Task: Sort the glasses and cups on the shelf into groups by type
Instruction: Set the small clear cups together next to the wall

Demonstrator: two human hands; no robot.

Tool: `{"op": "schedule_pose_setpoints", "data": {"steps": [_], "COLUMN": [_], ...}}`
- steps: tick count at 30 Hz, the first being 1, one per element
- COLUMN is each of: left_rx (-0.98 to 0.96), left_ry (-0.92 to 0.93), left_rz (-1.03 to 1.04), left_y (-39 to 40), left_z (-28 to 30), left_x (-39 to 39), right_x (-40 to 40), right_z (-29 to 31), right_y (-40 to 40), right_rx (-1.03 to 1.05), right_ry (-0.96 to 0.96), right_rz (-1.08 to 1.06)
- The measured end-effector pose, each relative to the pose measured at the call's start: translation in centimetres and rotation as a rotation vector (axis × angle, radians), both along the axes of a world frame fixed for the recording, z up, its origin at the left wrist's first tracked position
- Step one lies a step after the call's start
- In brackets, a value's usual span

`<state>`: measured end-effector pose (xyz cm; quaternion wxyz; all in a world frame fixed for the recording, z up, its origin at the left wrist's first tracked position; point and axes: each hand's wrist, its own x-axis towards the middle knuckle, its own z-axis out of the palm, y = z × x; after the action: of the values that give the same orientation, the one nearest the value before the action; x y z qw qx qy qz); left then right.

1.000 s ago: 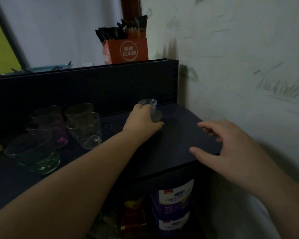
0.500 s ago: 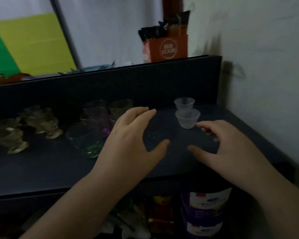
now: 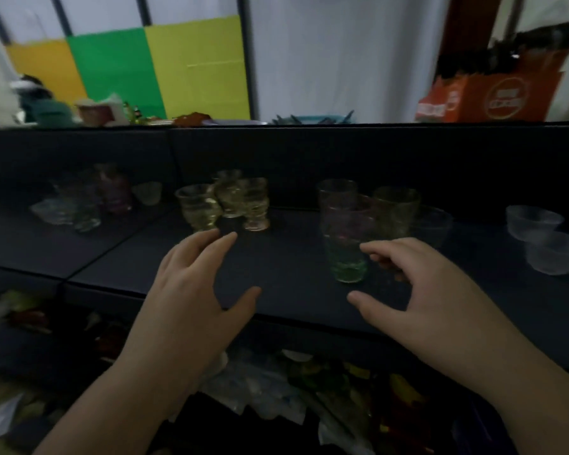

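Observation:
On the dark shelf (image 3: 286,267) stand groups of glassware. Two clear plastic cups (image 3: 552,239) sit at the far right. A cluster of coloured tumblers stands right of centre, with a green glass (image 3: 345,261) in front. Three yellowish footed glasses (image 3: 225,201) stand left of centre, and several mixed glasses (image 3: 89,200) sit at the far left. My left hand (image 3: 194,290) hovers with spread fingers just in front of the footed glasses and holds nothing. My right hand (image 3: 414,290) is spread beside the green glass, fingertips close to it, gripping nothing.
A tall dark back panel (image 3: 342,152) rises behind the glasses. An orange carton (image 3: 493,96) with dark sachets stands on top at the right. Packets and bags (image 3: 296,385) crowd the space under the shelf.
My left hand let go of the clear plastic cup beside its twin and drew back. The view swung left along the shelf, and both hands now hover over its middle.

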<state>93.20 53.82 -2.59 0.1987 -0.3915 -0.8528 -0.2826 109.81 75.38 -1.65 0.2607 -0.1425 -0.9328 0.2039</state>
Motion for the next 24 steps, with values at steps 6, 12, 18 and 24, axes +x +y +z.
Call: {"op": "schedule_pose_setpoints", "data": {"steps": [6,12,18,24], "left_rx": [0.000,0.018,0.028,-0.004], "left_ry": [-0.063,-0.048,-0.058,0.018], "left_rz": [0.116,0.154,0.176,0.132], "left_y": [-9.4,-17.3,-20.9,-20.0], "left_z": [-0.6,-0.9,-1.3,-0.7], "left_x": [-6.5,-12.1,-16.7,-21.7], "right_x": [-7.9,-15.3,-22.1,-28.9], "right_z": [0.5,-0.2,-0.6,0.4], "right_y": [-7.5,-14.4,-19.3,-21.1], "right_rx": [0.022,0.010,-0.008,0.030], "right_ry": [-0.043,-0.019,-0.041,0.001], "right_rz": [0.067,0.119,0.204,0.235]}}
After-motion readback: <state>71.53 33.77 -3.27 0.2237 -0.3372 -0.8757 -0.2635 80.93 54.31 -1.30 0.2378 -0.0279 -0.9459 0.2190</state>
